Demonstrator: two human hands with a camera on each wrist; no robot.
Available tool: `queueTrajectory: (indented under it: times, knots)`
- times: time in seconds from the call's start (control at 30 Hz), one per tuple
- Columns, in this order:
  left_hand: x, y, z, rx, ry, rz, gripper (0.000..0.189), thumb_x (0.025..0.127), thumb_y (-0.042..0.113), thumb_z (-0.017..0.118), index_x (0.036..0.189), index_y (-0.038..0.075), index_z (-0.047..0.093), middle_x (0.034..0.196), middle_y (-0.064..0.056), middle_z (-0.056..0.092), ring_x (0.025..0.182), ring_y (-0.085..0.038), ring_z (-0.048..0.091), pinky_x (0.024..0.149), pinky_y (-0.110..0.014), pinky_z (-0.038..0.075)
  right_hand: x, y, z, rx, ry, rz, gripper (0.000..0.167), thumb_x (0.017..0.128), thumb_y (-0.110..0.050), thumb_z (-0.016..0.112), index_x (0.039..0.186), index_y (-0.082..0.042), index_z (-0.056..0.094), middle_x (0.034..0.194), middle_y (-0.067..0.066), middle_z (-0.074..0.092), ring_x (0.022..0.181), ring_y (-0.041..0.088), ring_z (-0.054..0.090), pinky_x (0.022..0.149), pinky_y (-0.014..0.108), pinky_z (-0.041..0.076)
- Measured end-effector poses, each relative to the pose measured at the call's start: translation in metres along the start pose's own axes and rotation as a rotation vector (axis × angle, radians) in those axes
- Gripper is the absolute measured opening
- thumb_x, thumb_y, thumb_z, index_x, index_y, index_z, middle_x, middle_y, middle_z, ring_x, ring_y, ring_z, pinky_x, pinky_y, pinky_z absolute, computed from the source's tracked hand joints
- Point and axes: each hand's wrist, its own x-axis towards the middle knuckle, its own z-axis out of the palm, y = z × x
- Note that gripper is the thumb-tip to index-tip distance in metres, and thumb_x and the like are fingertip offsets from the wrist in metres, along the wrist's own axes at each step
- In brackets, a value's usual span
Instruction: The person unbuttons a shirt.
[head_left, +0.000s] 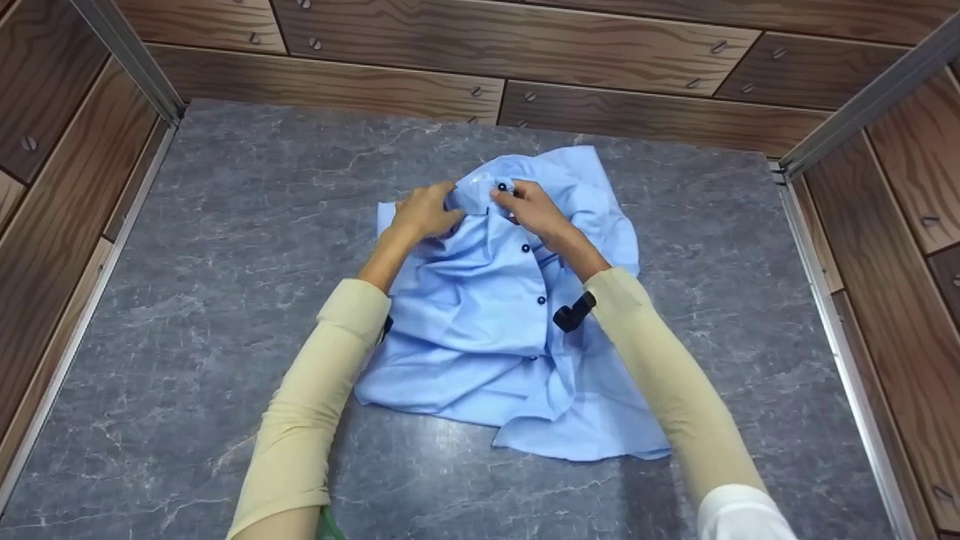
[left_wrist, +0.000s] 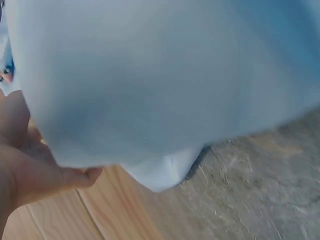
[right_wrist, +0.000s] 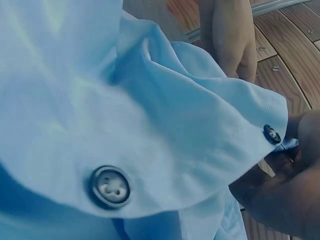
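A light blue shirt point(head_left: 472, 300) with dark buttons lies bunched on the grey marbled surface. My left hand point(head_left: 426, 214) grips its cloth at the upper left, beside the collar. With thumb and fingers my right hand point(head_left: 536, 214) pinches the shirt's edge close to the top button point(head_left: 502, 187). The right wrist view shows that edge running to the right hand point(right_wrist: 295, 195), a button point(right_wrist: 271, 134) just by the fingers and a larger button point(right_wrist: 110, 187) nearer the camera. In the left wrist view, raised cloth covers part of the left hand point(left_wrist: 30, 170).
Wood-patterned panels point(head_left: 465, 45) stand behind the surface and along both sides. Metal rails point(head_left: 832, 330) edge it left and right. A black wrist camera point(head_left: 574, 311) on the right sleeve hangs over the shirt. The marbled surface point(head_left: 225, 225) extends around the shirt.
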Motion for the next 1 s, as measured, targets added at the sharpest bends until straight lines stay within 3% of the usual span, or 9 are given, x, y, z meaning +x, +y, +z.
queueTrajectory:
  times: [0.17, 0.27, 0.37, 0.47, 0.57, 0.67, 0.8, 0.87, 1.0]
  knots:
    - [0.014, -0.001, -0.006, -0.034, 0.026, -0.055, 0.045, 0.096, 0.032, 0.062, 0.135, 0.009, 0.062, 0.133, -0.013, 0.062, 0.125, -0.035, 0.054, 0.104, -0.065, 0.028, 0.001, -0.001, -0.011, -0.015, -0.015, 0.017, 0.02, 0.102, -0.026, 0.058, 0.094, -0.008, 0.058, 0.088, 0.001, 0.055, 0.079, 0.012, 0.053, 0.074, 0.026, 0.046]
    - [0.018, -0.003, -0.007, -0.044, 0.085, -0.082, 0.043, 0.096, 0.03, 0.061, 0.134, 0.009, 0.063, 0.13, -0.013, 0.064, 0.12, -0.035, 0.057, 0.1, -0.058, 0.038, 0.001, 0.0, -0.023, 0.005, 0.041, 0.033, 0.034, 0.103, -0.03, 0.054, 0.118, 0.001, 0.06, 0.109, 0.009, 0.061, 0.101, 0.02, 0.058, 0.091, 0.034, 0.048]
    - [0.022, -0.006, -0.006, -0.068, 0.152, -0.115, 0.041, 0.096, 0.027, 0.06, 0.132, 0.008, 0.064, 0.128, -0.015, 0.064, 0.117, -0.036, 0.06, 0.095, -0.052, 0.046, 0.003, 0.007, -0.036, 0.024, 0.178, 0.002, 0.041, 0.105, -0.025, 0.051, 0.126, 0.009, 0.059, 0.119, 0.022, 0.062, 0.11, 0.031, 0.059, 0.096, 0.039, 0.048]
    - [0.026, -0.008, -0.005, -0.102, 0.209, -0.137, 0.038, 0.097, 0.023, 0.061, 0.13, 0.005, 0.064, 0.127, -0.016, 0.065, 0.114, -0.036, 0.062, 0.093, -0.048, 0.048, 0.0, 0.011, -0.048, 0.013, 0.361, -0.109, 0.032, 0.105, -0.013, 0.051, 0.115, 0.015, 0.062, 0.108, 0.026, 0.065, 0.101, 0.034, 0.062, 0.087, 0.035, 0.053]
    - [0.031, -0.01, -0.004, -0.137, 0.265, -0.14, 0.034, 0.097, 0.016, 0.062, 0.128, 0.003, 0.065, 0.127, -0.017, 0.065, 0.115, -0.035, 0.062, 0.093, -0.046, 0.049, -0.003, 0.013, -0.06, -0.169, 0.552, -0.179, 0.025, 0.103, -0.008, 0.052, 0.109, 0.011, 0.067, 0.101, 0.021, 0.068, 0.095, 0.03, 0.063, 0.083, 0.03, 0.051]
    - [0.035, -0.012, -0.004, -0.163, 0.338, -0.117, 0.028, 0.095, 0.007, 0.061, 0.122, 0.001, 0.067, 0.122, -0.019, 0.067, 0.113, -0.036, 0.063, 0.092, -0.044, 0.05, -0.003, 0.018, -0.073, -0.374, 0.621, -0.085, 0.027, 0.101, -0.012, 0.054, 0.117, 0.006, 0.067, 0.115, 0.019, 0.066, 0.108, 0.029, 0.06, 0.092, 0.034, 0.045]
    - [0.039, -0.013, -0.002, -0.173, 0.406, -0.082, 0.023, 0.092, 0.001, 0.06, 0.113, -0.003, 0.069, 0.114, -0.021, 0.069, 0.107, -0.036, 0.065, 0.089, -0.043, 0.05, -0.005, 0.025, -0.085, -0.484, 0.521, 0.114, 0.045, 0.102, -0.023, 0.049, 0.134, 0.009, 0.055, 0.135, 0.026, 0.055, 0.128, 0.037, 0.049, 0.106, 0.044, 0.037]
    - [0.04, -0.012, 0.0, -0.171, 0.381, -0.079, 0.024, 0.093, 0.004, 0.062, 0.115, -0.003, 0.069, 0.116, -0.022, 0.067, 0.11, -0.037, 0.063, 0.092, -0.043, 0.049, -0.007, 0.028, -0.089, -0.491, 0.494, 0.179, 0.049, 0.103, -0.027, 0.046, 0.133, 0.01, 0.054, 0.135, 0.027, 0.054, 0.127, 0.038, 0.049, 0.106, 0.044, 0.037]
    - [0.041, -0.007, 0.002, -0.157, 0.261, -0.064, 0.037, 0.094, 0.009, 0.064, 0.129, 0.0, 0.062, 0.135, -0.022, 0.053, 0.123, -0.039, 0.054, 0.1, -0.044, 0.045, -0.009, 0.032, -0.094, -0.364, 0.482, 0.306, 0.044, 0.104, -0.032, 0.042, 0.116, 0.006, 0.059, 0.113, 0.022, 0.057, 0.097, 0.03, 0.055, 0.084, 0.037, 0.044]
